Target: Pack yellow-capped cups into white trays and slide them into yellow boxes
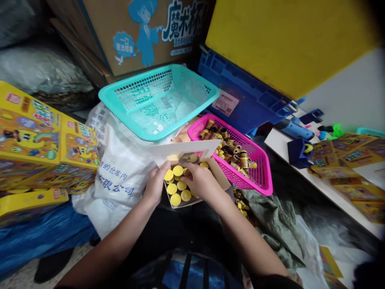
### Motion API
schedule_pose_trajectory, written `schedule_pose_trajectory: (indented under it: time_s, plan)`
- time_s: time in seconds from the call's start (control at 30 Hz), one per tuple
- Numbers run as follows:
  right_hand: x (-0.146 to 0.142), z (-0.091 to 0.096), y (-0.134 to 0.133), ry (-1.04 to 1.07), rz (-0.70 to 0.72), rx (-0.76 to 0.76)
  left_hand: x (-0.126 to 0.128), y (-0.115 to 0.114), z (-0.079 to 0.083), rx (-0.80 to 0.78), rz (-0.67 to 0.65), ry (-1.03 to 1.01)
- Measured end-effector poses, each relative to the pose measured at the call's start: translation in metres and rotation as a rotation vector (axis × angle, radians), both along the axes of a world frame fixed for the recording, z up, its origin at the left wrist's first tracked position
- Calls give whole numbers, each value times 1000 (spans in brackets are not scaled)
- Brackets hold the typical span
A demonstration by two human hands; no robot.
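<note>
Pink mesh basket [264, 176] heaped with loose gold-and-black tubes [231, 150] sits right against the open card box [223, 180], so one bump could spill them. Left hand [155, 182] seems to pinch the box's white flap [183, 150]. Right hand [202, 181] curls over yellow-capped tubes [176, 199], fingers narrow; I can't tell if they're gripping one. That palm hides the rest, and any crowded tube could tip.

Teal basket [159, 100] tilted on white sack [120, 180] | yellow boxes [30, 136] stacked left | cardboard carton [144, 36] behind | blue crate [237, 96] right | blue tool [293, 129] on worktop [288, 152] back edge
</note>
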State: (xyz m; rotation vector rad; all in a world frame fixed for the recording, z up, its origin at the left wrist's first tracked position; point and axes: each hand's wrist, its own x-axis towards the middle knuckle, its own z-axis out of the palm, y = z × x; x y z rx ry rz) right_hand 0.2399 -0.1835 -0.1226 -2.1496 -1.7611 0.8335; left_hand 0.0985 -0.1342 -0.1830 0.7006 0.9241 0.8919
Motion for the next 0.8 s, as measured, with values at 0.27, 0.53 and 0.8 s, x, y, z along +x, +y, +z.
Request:
schedule_pose_trajectory:
  time_s: [0.27,0.53,0.8]
  plan:
    - [-10,6,7,-208,-27,-85,1,4,3,-9,-10,25]
    - [7,8,0,-189,231,123,5,4,1,-19,35,-13]
    - [6,21,3,-286,221,105,2,2,8,14,18,36]
